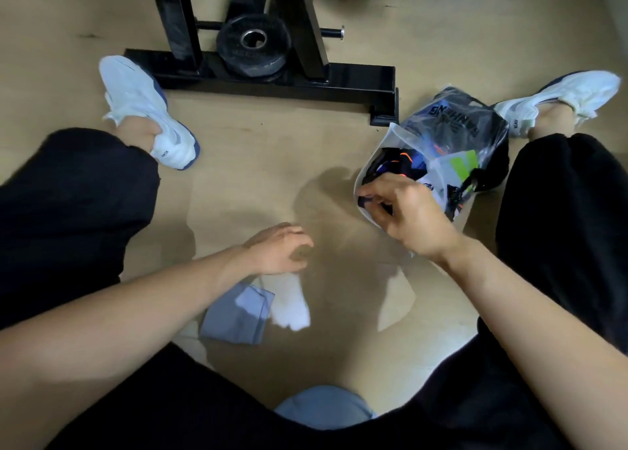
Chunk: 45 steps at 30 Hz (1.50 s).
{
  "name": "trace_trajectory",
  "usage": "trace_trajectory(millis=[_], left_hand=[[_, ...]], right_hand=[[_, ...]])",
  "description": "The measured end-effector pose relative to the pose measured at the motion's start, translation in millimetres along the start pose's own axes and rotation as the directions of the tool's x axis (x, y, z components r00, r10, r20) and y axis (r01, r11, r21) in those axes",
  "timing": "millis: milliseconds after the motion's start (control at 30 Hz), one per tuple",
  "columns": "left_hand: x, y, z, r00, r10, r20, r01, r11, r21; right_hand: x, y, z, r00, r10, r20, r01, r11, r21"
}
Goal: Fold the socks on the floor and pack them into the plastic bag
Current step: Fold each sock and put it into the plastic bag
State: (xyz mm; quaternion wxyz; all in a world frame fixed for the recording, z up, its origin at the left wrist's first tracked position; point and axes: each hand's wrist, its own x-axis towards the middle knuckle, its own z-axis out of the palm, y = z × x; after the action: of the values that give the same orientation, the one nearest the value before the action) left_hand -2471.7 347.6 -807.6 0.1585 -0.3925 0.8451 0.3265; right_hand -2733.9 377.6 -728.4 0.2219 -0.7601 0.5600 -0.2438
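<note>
Head-cam view, looking down at a person seated on a wood floor (255, 177), legs spread, black trousers, white shoes.

R hand (407, 211) is at the mouth of a clear plastic bag (394, 133), which lies on the floor just inside the right leg. Its thumb and curled fingers pinch a dark sock (365, 200) at the bag's rim. The bag already holds other socks (407, 164): dark ones w/ orange and blue, plus sth white and lime green.

L hand (278, 249) is over the floor in the centre, slightly blurred, fingers loosely curled, holding nothing. Whether it touches the floor can't be told.

Just below the L hand, nearer the body, two socks lie flat on the floor: a white sock (292, 308) and a grey sock (238, 317), side by side and touching, grey one to the left.

At top, a black metal frame (272, 82) w/ a round weight plate (253, 46) on it stands between the feet.
</note>
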Motion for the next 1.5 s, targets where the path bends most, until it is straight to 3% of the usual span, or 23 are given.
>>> trace_trajectory(millis=[100,267,400,500,633,800,1033,1067,1100,1167,1200,1233,1400,1500], left_hand=[[-21.1,-28.6,22.2,0.973,-0.098,0.208,0.064,0.984,0.167],[-29.0,-50.9,47.0,0.932,-0.081,0.354,-0.057,0.93,0.363],[-29.7,-56.6,54.8,0.947,-0.019,0.322,-0.111,0.918,0.38],[-24.8,-68.3,58.9,0.968,0.016,0.249,-0.067,0.978,0.197],[-19.8,-50.5,47.6,0.99,-0.031,0.135,0.066,0.962,-0.267],[-12.4,-9.9,23.9,0.991,-0.13,-0.001,0.087,0.667,-0.74],[-25.0,36.2,-15.5,0.95,-0.31,-0.03,0.082,0.342,-0.936],[-28.3,37.0,-21.3,0.943,-0.333,-0.026,0.094,0.341,-0.935],[-32.0,35.9,-27.1,0.934,-0.354,-0.044,0.11,0.401,-0.909],[-38.7,26.1,-36.7,0.927,-0.347,-0.141,0.133,0.657,-0.742],[-42.1,21.5,-42.0,0.93,-0.322,-0.176,0.127,0.731,-0.67],[-45.3,18.5,-47.2,0.941,-0.282,-0.189,0.097,0.756,-0.647],[-52.2,28.4,-62.1,0.991,-0.054,-0.123,-0.055,0.671,-0.739],[-46.7,30.8,-58.6,0.979,-0.075,-0.19,-0.076,0.728,-0.681]], right_hand=[[-9.3,-7.7,27.2,0.975,0.034,0.221,-0.049,0.997,0.063],[-22.7,-6.6,59.0,0.852,0.107,0.513,-0.116,0.993,-0.015],[-25.7,-6.1,71.7,0.789,0.163,0.593,-0.181,0.983,-0.029],[-27.2,1.1,79.0,0.779,0.212,0.59,-0.232,0.972,-0.042],[-26.0,2.3,83.5,0.751,0.289,0.593,-0.418,0.904,0.088],[-28.1,-1.5,88.6,0.795,0.29,0.533,-0.494,0.819,0.292],[-22.5,-7.1,79.5,0.901,0.273,0.337,-0.423,0.728,0.54],[-21.3,-6.2,77.3,0.906,0.258,0.336,-0.411,0.723,0.555],[-19.8,-7.5,74.3,0.909,0.245,0.336,-0.402,0.723,0.562],[-17.1,-11.5,67.2,0.921,0.202,0.334,-0.37,0.726,0.58],[-15.5,-12.9,63.8,0.927,0.183,0.329,-0.353,0.726,0.591],[-14.3,-14.9,59.2,0.934,0.163,0.319,-0.332,0.728,0.6],[-1.7,-28.8,26.5,0.97,0.174,0.171,-0.244,0.706,0.665],[3.4,-31.8,5.7,0.963,0.257,0.086,-0.234,0.63,0.741]])
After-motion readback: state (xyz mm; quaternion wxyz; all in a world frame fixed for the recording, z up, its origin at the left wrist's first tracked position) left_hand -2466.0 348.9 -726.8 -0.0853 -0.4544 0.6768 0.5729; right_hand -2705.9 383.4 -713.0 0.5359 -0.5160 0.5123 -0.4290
